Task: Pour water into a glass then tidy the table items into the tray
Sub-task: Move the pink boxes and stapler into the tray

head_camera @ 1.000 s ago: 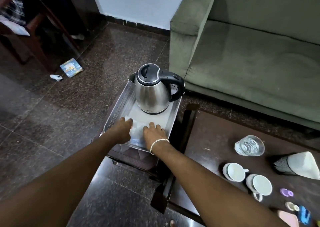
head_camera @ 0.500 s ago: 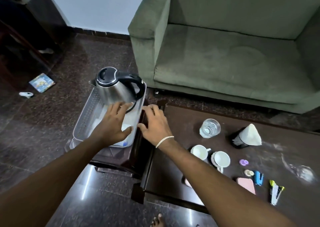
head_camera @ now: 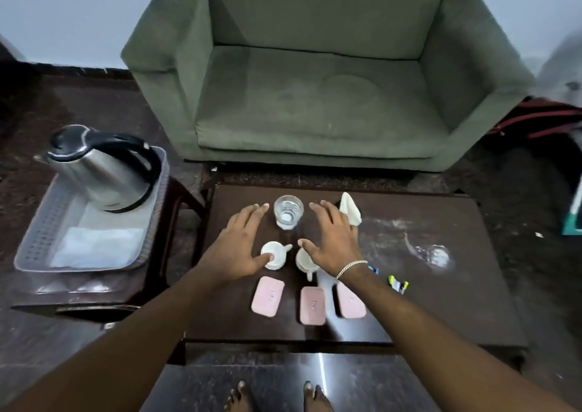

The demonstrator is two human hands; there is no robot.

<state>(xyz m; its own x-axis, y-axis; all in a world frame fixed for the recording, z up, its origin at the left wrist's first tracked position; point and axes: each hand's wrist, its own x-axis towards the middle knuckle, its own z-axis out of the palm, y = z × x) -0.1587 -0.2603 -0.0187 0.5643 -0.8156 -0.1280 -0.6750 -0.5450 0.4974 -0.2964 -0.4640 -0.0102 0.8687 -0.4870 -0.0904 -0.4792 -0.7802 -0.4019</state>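
Observation:
A glass of water [head_camera: 288, 211] stands on the dark table [head_camera: 425, 301]. My left hand [head_camera: 239, 248] is spread open just left of it, thumb over a white cup [head_camera: 273, 255]. My right hand [head_camera: 332, 241] is spread open to the right of the glass and partly covers a second white cup [head_camera: 303, 262]. Neither hand holds anything. The grey tray [head_camera: 41, 238] sits on a side stool at the left, with the steel kettle [head_camera: 100, 169] and a white cloth [head_camera: 97, 246] in it.
Three pink cases [head_camera: 267, 296] lie in a row near the table's front edge. A folded white napkin [head_camera: 350, 211] is behind my right hand. Small blue and yellow items [head_camera: 397, 284] and a wet patch [head_camera: 433, 255] are at the right. A green sofa [head_camera: 315, 97] stands behind the table.
Both hands have left the tray and moved right over the table, now flanking the glass. The view has swung right, so the tray and kettle sit at the left.

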